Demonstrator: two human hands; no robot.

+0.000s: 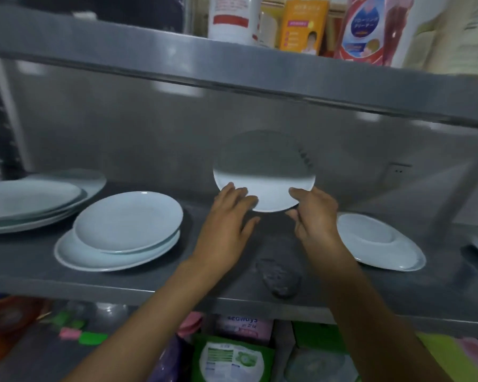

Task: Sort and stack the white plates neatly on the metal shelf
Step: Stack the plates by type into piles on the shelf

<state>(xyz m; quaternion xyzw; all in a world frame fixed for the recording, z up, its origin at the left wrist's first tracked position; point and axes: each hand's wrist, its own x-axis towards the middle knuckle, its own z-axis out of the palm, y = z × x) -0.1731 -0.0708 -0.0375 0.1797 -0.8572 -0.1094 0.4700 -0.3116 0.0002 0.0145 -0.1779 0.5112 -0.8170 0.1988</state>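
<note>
Metal shelf (138, 285): it is carrying every plate in view on its middle level, with an upper level above and a lower level below.
Step in hand: the person is lifting 1 small plate (262, 175) clear of the shelf, tilted with its face toward the camera, probably to carry it to a pile of its own size.
Doing it well: the person is best keeping both hands on the near rim, levelling the plate before lowering it, and setting it centred on a matching plate so that the rims are lining up.
Left pile (31, 202): several large plates are lying stacked at the far left, partly cut off by the frame edge.
2-plate pile (122, 232): 1 medium plate is sitting off-centre on a wider plate, so it is likely needing a nudge.
Right plate (381, 241): 1 plate is resting alone near the right hand, possibly with a smaller dish in it; blur is hiding which.
Left hand (229, 216): its fingers are lying fairly straight on the small plate's lower left rim.
Right hand (315, 213): it is pinching the lower right rim between thumb and fingers.
Upper level: 3 or so bottles (304, 26) are standing there.
Lower level: packets (232, 357) are lying there.
Dark lump (280, 277): it is lying on the shelf between the forearms; what it is cannot be told.
</note>
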